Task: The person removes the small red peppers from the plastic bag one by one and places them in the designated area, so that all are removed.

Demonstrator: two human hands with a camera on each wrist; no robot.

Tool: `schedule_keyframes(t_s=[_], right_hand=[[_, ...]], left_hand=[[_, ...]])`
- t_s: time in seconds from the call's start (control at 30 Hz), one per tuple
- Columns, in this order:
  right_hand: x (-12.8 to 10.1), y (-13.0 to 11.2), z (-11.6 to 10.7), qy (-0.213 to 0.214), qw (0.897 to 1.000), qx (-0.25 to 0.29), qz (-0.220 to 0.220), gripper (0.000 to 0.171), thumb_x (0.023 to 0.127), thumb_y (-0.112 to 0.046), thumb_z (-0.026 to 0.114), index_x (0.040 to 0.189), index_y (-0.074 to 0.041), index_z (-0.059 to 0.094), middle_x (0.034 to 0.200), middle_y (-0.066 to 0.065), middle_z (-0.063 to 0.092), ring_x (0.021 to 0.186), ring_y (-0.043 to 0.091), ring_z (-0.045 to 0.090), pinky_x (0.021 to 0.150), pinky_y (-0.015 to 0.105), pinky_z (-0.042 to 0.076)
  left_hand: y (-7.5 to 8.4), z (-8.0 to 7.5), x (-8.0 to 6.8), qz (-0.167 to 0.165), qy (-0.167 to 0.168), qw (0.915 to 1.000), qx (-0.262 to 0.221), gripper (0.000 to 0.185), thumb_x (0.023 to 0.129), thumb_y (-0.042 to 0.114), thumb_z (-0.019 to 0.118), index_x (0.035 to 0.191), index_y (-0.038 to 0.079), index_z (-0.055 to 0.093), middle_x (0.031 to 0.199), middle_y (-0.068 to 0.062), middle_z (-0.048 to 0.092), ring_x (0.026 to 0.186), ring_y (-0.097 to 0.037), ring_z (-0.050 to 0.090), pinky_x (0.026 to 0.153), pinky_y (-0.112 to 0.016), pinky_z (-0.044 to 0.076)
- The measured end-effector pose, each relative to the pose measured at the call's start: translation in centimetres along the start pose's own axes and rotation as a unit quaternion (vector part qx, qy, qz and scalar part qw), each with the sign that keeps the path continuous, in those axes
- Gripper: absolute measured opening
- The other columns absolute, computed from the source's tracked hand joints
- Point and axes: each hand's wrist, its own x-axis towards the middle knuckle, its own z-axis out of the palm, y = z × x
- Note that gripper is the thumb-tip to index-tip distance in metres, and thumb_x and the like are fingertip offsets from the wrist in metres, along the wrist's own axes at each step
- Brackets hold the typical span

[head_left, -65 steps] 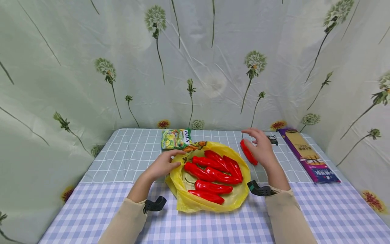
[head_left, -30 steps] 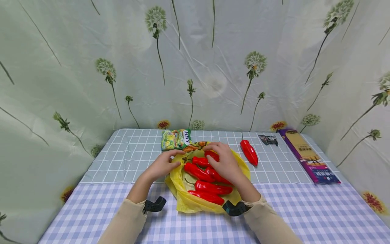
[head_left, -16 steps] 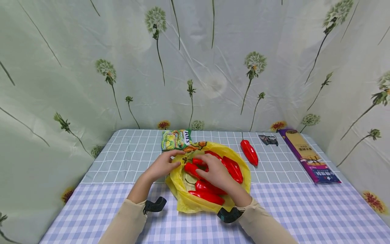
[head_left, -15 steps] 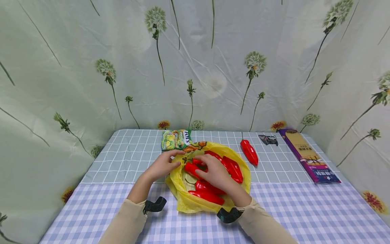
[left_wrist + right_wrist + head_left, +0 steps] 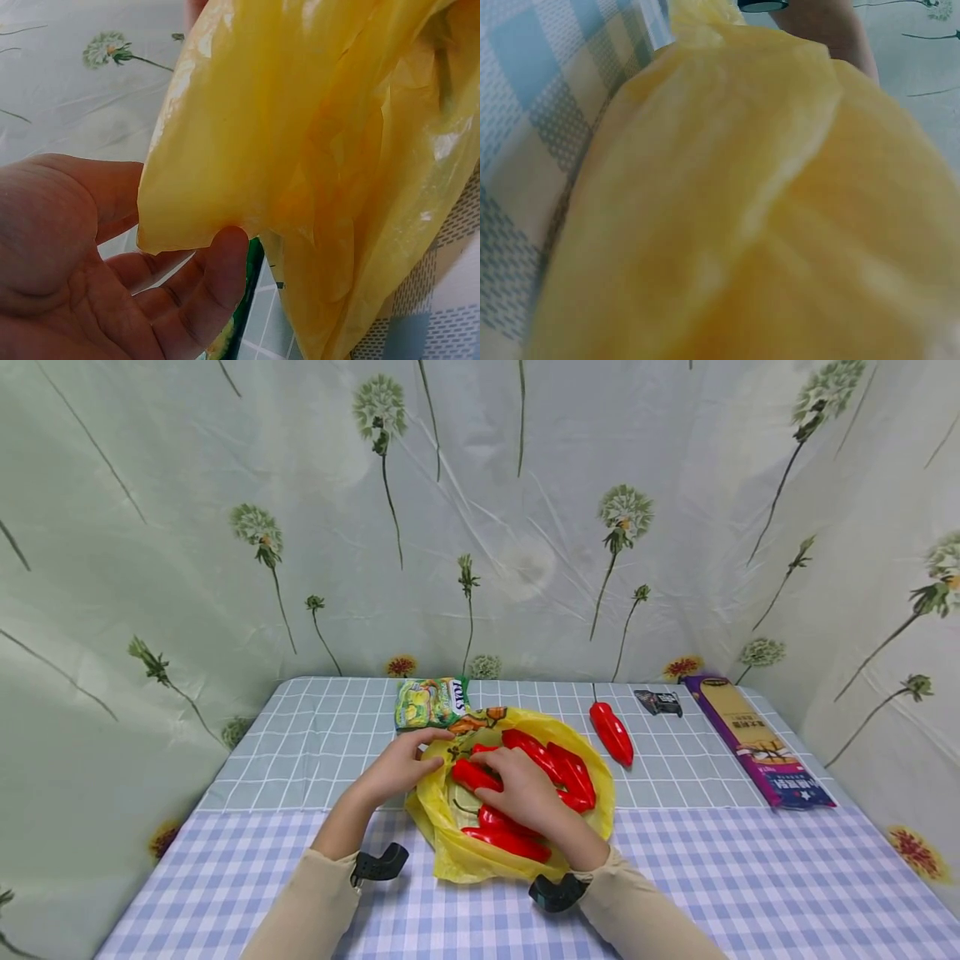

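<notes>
A yellow plastic bag [image 5: 450,860] lies opened wide at the table's middle, with several glossy red peppers [image 5: 506,842] inside. At its left rim my left hand [image 5: 401,768] holds the edge; in the left wrist view thumb and fingers meet the yellow plastic [image 5: 225,150], and some fingertips are hidden behind it. Over the peppers, my right hand [image 5: 525,789] reaches into the bag, its fingers and thumb on either side of one red pepper [image 5: 468,775]. In the right wrist view the bag's yellow wall [image 5: 705,187] hides that hand's fingers.
Another red pepper [image 5: 611,733] lies outside the bag, to its right. Behind the bag sits a green snack packet [image 5: 427,703]. A small black packet [image 5: 658,702] and a long purple pasta packet [image 5: 753,739] lie at the right. A flowered curtain [image 5: 525,527] hangs behind the table.
My right hand has gone from beside the pepper outside the bag into the bag, then lower and leftward onto a pepper. The left hand has stayed at the rim.
</notes>
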Motion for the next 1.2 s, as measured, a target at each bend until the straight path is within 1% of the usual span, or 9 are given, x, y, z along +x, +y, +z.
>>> schedule_keyframes(t_s=[0.1,0.23,0.3,0.4,0.53,0.67,0.8,0.97,1.2], right_hand=[[0.0,0.0,0.1,0.000,1.000,-0.012,0.000,0.049,0.086,-0.031,0.077,0.132,-0.022,0.064,0.128,0.001,0.066,0.116,0.022,0.055,0.098,0.044,0.051],[0.0,0.0,0.0,-0.007,1.000,-0.028,0.005,0.051,0.085,-0.032,0.078,0.133,-0.023,0.063,0.130,0.001,0.065,0.116,0.022,0.053,0.097,0.043,0.051],[0.1,0.0,0.0,-0.008,0.999,-0.035,0.006,0.051,0.085,-0.032,0.078,0.133,-0.024,0.063,0.130,0.002,0.065,0.116,0.022,0.053,0.097,0.043,0.051],[0.1,0.0,0.0,-0.007,0.999,-0.042,0.005,0.050,0.085,-0.032,0.078,0.132,-0.023,0.064,0.129,0.002,0.065,0.116,0.023,0.053,0.097,0.042,0.051],[0.1,0.0,-0.1,-0.013,0.999,-0.045,0.005,0.048,0.085,-0.030,0.077,0.131,-0.022,0.064,0.129,0.003,0.066,0.117,0.025,0.056,0.100,0.046,0.050],[0.0,-0.2,-0.2,-0.027,0.998,-0.048,0.020,0.050,0.085,-0.031,0.077,0.132,-0.023,0.064,0.132,0.003,0.065,0.121,0.025,0.058,0.102,0.050,0.050],[0.0,-0.2,-0.5,-0.033,0.999,-0.029,0.029,0.051,0.084,-0.030,0.077,0.133,-0.024,0.063,0.133,0.002,0.064,0.121,0.024,0.058,0.101,0.050,0.051],[-0.2,-0.1,-1.3,-0.029,0.999,0.004,0.027,0.046,0.086,-0.027,0.075,0.130,-0.023,0.064,0.129,0.000,0.066,0.116,0.022,0.059,0.101,0.048,0.051],[-0.3,0.1,-2.6,-0.032,0.999,0.013,0.027,0.041,0.087,-0.025,0.073,0.127,-0.021,0.066,0.123,-0.001,0.067,0.107,0.019,0.060,0.097,0.044,0.052]], left_hand=[[-0.1,0.0,0.1,-0.004,-0.001,1.0000,-0.002,0.037,0.096,0.009,0.061,0.133,0.013,0.062,0.136,-0.012,0.061,0.081,-0.019,0.052,0.069,-0.030,0.047],[-0.2,0.0,0.2,-0.016,-0.005,0.9998,-0.014,0.038,0.096,0.009,0.061,0.134,0.015,0.062,0.132,-0.013,0.062,0.073,-0.019,0.053,0.062,-0.030,0.049],[-0.2,0.0,0.2,-0.018,-0.007,0.9997,-0.018,0.038,0.096,0.009,0.061,0.134,0.016,0.062,0.130,-0.013,0.062,0.071,-0.018,0.054,0.060,-0.030,0.050],[-0.2,0.0,0.3,-0.018,-0.011,0.9996,-0.020,0.039,0.096,0.008,0.061,0.134,0.016,0.062,0.132,-0.014,0.062,0.074,-0.019,0.057,0.061,-0.030,0.052],[-0.2,0.0,0.2,-0.022,-0.013,0.9994,-0.022,0.040,0.096,0.006,0.061,0.134,0.016,0.062,0.137,-0.015,0.059,0.079,-0.019,0.059,0.064,-0.029,0.053],[-0.2,-0.1,0.1,-0.030,-0.016,0.9989,-0.032,0.041,0.096,0.004,0.060,0.135,0.016,0.061,0.137,-0.016,0.058,0.078,-0.019,0.060,0.063,-0.030,0.054],[-0.3,-0.3,0.0,-0.032,-0.018,0.9985,-0.040,0.041,0.095,0.003,0.060,0.135,0.016,0.061,0.136,-0.017,0.058,0.075,-0.019,0.060,0.059,-0.031,0.055],[-0.4,-0.4,0.0,-0.026,-0.018,0.9987,-0.039,0.042,0.095,0.003,0.060,0.135,0.015,0.061,0.135,-0.018,0.057,0.074,-0.018,0.060,0.058,-0.033,0.055],[-0.5,-0.2,-0.1,-0.035,-0.012,0.9979,-0.053,0.042,0.095,0.003,0.060,0.135,0.015,0.061,0.135,-0.018,0.057,0.073,-0.018,0.059,0.057,-0.034,0.055]])
